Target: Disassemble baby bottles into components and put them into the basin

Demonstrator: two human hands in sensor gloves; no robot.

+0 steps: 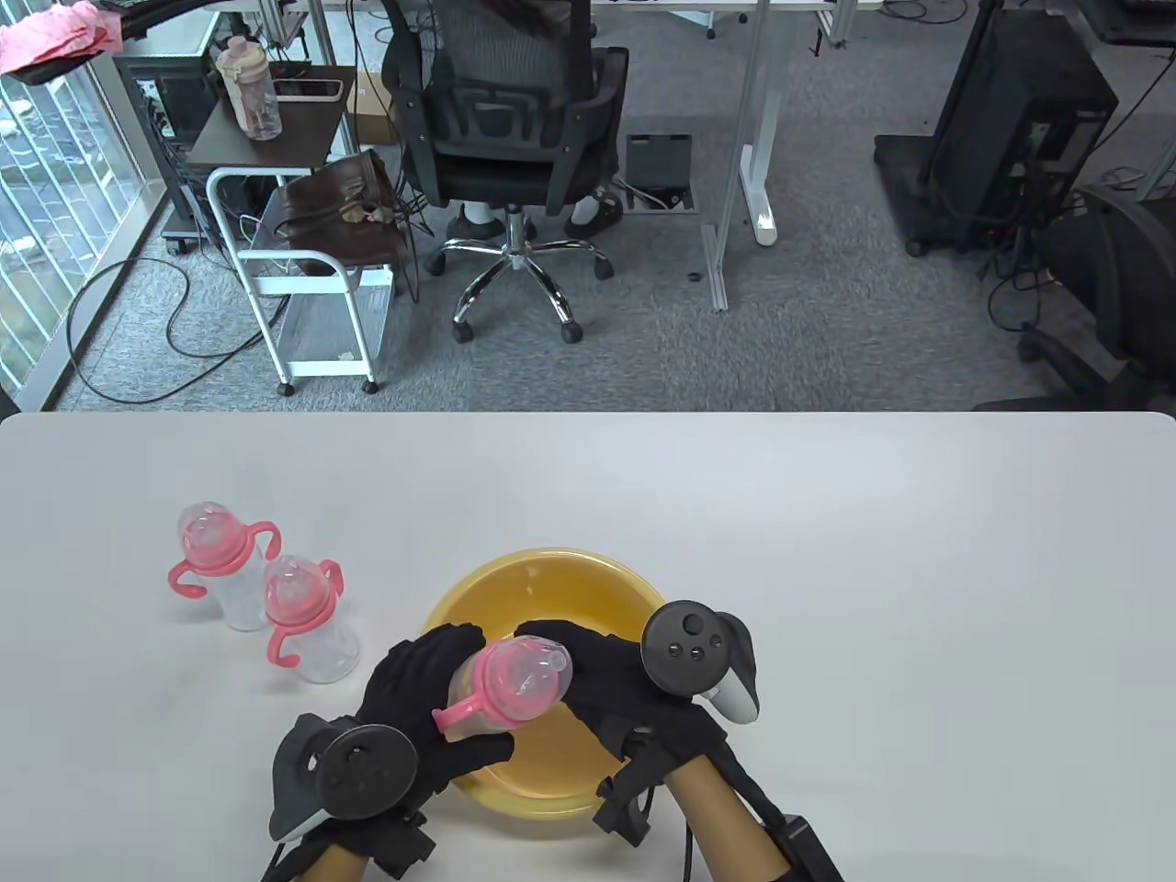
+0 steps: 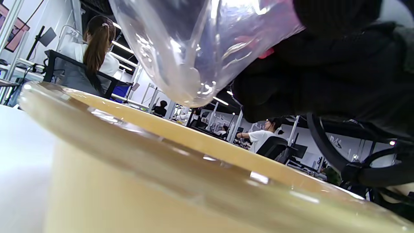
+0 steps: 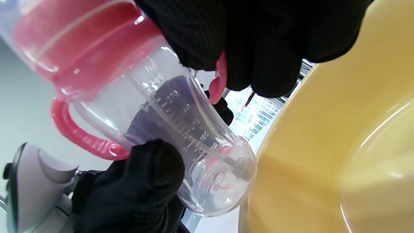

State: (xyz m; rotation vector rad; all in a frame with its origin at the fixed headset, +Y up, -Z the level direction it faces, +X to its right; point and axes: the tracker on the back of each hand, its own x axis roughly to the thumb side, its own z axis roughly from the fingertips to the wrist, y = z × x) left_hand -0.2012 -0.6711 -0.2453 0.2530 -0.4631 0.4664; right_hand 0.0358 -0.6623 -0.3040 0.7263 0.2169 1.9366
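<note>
Table: three bottles (one held)

An open-plan office: swivel chair, desk frames, floor cables, seated workers.

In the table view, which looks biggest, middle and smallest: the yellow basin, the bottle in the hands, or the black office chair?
1. Office chair
2. Yellow basin
3. Held bottle
The chair stands farther away, yet looks biggest.

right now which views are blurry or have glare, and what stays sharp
Table view: sharp overall, with the held bottle and basin clear. Left wrist view: basin rim soft and out of focus, highlights glaring on the clear bottle body. Right wrist view: basin wall blurred, bottle's scale marks readable.
</note>
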